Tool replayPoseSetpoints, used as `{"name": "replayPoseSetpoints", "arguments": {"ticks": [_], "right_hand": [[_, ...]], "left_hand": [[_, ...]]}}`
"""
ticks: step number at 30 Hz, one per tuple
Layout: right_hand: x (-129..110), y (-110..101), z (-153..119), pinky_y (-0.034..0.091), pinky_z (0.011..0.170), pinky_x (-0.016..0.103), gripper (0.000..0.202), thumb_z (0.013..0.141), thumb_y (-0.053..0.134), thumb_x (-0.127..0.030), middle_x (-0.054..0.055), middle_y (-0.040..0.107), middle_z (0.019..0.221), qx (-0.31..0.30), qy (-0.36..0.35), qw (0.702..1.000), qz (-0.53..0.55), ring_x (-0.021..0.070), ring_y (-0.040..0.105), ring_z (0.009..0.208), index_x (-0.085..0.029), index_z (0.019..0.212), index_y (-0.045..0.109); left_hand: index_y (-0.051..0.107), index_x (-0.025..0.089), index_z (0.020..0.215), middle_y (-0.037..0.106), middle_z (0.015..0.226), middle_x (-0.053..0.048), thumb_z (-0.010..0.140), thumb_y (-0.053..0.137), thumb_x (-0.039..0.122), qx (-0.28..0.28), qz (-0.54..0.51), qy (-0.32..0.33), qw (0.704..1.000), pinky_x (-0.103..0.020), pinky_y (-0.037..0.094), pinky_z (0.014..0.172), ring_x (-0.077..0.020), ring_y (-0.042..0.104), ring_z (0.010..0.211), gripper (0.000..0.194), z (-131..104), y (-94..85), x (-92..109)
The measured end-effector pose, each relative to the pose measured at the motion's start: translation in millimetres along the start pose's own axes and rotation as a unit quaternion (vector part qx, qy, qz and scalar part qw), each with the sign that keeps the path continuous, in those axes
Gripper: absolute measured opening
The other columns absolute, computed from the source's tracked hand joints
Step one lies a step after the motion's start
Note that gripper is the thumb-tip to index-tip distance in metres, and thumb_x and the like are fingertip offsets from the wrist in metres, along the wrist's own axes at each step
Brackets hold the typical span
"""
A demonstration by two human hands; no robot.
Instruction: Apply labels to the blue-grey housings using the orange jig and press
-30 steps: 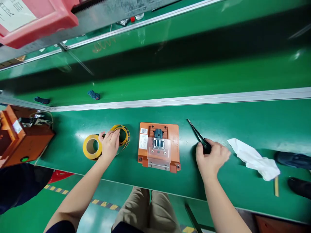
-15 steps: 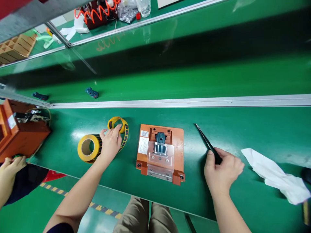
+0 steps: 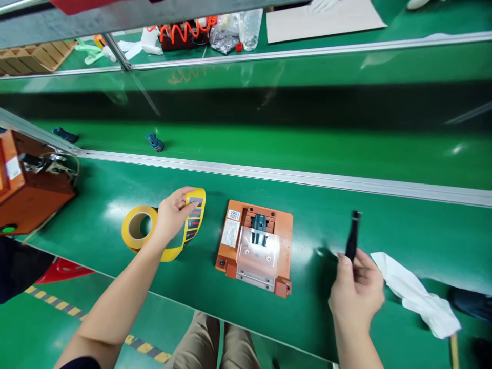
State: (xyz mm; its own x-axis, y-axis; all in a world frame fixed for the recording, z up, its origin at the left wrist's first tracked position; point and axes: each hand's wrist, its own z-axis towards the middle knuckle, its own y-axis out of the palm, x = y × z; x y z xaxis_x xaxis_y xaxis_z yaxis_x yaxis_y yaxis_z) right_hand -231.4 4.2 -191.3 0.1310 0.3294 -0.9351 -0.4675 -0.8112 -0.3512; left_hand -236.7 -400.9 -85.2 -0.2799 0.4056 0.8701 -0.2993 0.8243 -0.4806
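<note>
Left hand (image 3: 172, 218) pinches a yellow strip (image 3: 200, 194) still bearing dark labels (image 3: 191, 233); right hand (image 3: 357, 289) grips slim black tweezers (image 3: 352, 238). Between them on the green tabletop (image 3: 315, 210), an orange rectangular fixture (image 3: 285, 241) already holds a dark-blue part (image 3: 259, 222).

Bright light, seemingly from above, leaves white glare on the smooth green table (image 3: 307, 210) at left and a soft shadow left of the bare right grip (image 3: 357, 294). A dark band crosses the glossy green far panel (image 3: 246, 143). The slim black tool (image 3: 352, 238) looks smeared (wide-angle distortion stretches the edges).
</note>
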Motion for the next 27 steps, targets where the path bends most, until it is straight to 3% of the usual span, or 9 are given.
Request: {"name": "replayPoseSetpoints", "arguments": {"ticks": [3,5,8,12,15,18,27], "right_hand": [[-41,9,-1,0.051,0.095,0.048,0.03,0.081,0.072,-0.045,0.003,0.064,0.097,-0.063,0.113,0.967,0.218,0.0194,0.062,0.085,-0.027,0.105,0.068],[-71,22,-5,0.056,0.082,0.039,0.023,0.078,0.076,-0.044,0.001,0.064,0.093,-0.153,0.156,0.929,0.298,0.0157,0.062,0.078,-0.03,0.096,0.07],[-114,54,-18,0.054,0.059,0.027,0.021,0.074,0.082,-0.04,0.0,0.066,0.088,-0.279,0.159,0.891,0.321,0.0119,0.06,0.067,-0.03,0.089,0.071],[-153,108,-37,0.061,0.069,0.031,0.023,0.076,0.083,-0.037,0.002,0.072,0.09,-0.413,0.139,0.847,0.305,0.0158,0.069,0.075,-0.027,0.092,0.071],[-168,142,-43,0.063,0.076,0.034,0.028,0.073,0.085,-0.037,0.002,0.075,0.091,-0.477,0.142,0.813,0.302,0.017,0.072,0.079,-0.025,0.094,0.07],[-174,161,-45,0.064,0.077,0.033,0.032,0.071,0.087,-0.04,0.001,0.076,0.088,-0.504,0.141,0.801,0.29,0.0153,0.072,0.076,-0.023,0.09,0.069],[-174,168,-45,0.062,0.079,0.032,0.034,0.067,0.089,-0.04,-0.001,0.075,0.081,-0.53,0.118,0.799,0.257,0.0137,0.07,0.075,-0.022,0.086,0.067]], "left_hand": [[0.072,0.018,0.11,0.077,0.091,-0.007,0.072,0.081,0.036,0.033,-0.108,-0.052,0.992,-0.032,0.06,0.077,-0.0202,0.073,0.086,0.043,-26,-4.2,-2],[0.074,0.017,0.1,0.078,0.088,-0.006,0.069,0.083,0.036,0.06,-0.14,-0.081,0.985,-0.032,0.061,0.075,-0.0197,0.073,0.081,0.038,-38,-2.1,-5],[0.075,0.016,0.083,0.076,0.075,-0.004,0.067,0.085,0.037,0.09,-0.15,-0.116,0.978,-0.029,0.059,0.065,-0.0175,0.07,0.068,0.028,-50,2.2,-9],[0.074,0.017,0.071,0.071,0.068,0.0,0.068,0.083,0.038,0.094,-0.115,-0.103,0.984,-0.024,0.054,0.059,-0.0145,0.065,0.064,0.023,-61,4.5,-11],[0.075,0.018,0.072,0.071,0.069,0.0,0.069,0.082,0.038,0.091,-0.111,-0.086,0.986,-0.023,0.053,0.061,-0.0143,0.064,0.065,0.022,-67,3.7,-13],[0.075,0.018,0.072,0.071,0.07,0.0,0.071,0.081,0.039,0.08,-0.105,-0.075,0.988,-0.023,0.052,0.061,-0.0144,0.064,0.066,0.022,-69,1.9,-16],[0.075,0.019,0.073,0.073,0.071,-0.001,0.071,0.08,0.04,0.078,-0.097,-0.064,0.99,-0.025,0.053,0.062,-0.0167,0.066,0.067,0.022,-71,5.0,-15]]}}
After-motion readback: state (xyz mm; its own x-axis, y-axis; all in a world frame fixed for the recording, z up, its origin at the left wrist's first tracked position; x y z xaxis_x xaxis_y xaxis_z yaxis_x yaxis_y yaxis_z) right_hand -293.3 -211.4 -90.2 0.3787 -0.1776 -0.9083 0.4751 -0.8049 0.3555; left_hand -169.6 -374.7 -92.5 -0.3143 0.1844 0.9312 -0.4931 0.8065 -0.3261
